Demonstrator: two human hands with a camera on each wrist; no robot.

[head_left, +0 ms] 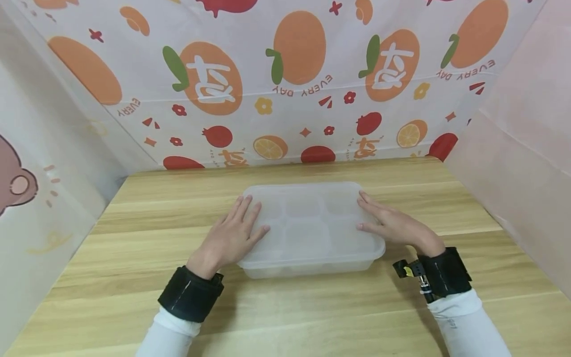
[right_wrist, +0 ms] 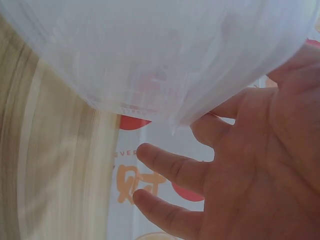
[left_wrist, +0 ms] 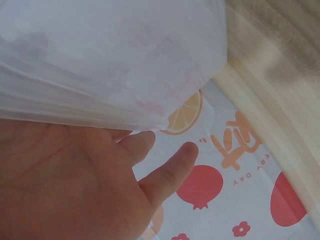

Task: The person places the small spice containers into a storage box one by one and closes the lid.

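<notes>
A translucent white plastic storage box (head_left: 308,233) with a lid sits in the middle of the wooden table, and the outlines of several compartments show through the lid. My left hand (head_left: 229,238) rests on the box's left edge, its fingers spread and fairly straight, with the thumb over the lid. At the opposite edge my right hand (head_left: 394,225) touches the lid with extended fingers and thumb. In the left wrist view the box wall (left_wrist: 110,65) hides part of that hand. Two straight fingers of the right hand (right_wrist: 255,160) extend past the box in the right wrist view.
A wood-grain table (head_left: 290,317) lies under the box. Behind it hangs a white sheet (head_left: 250,64) printed with fruit and flowers. Pale sheets flank the table left and right. Black bands (head_left: 192,293) with small devices wrap both wrists.
</notes>
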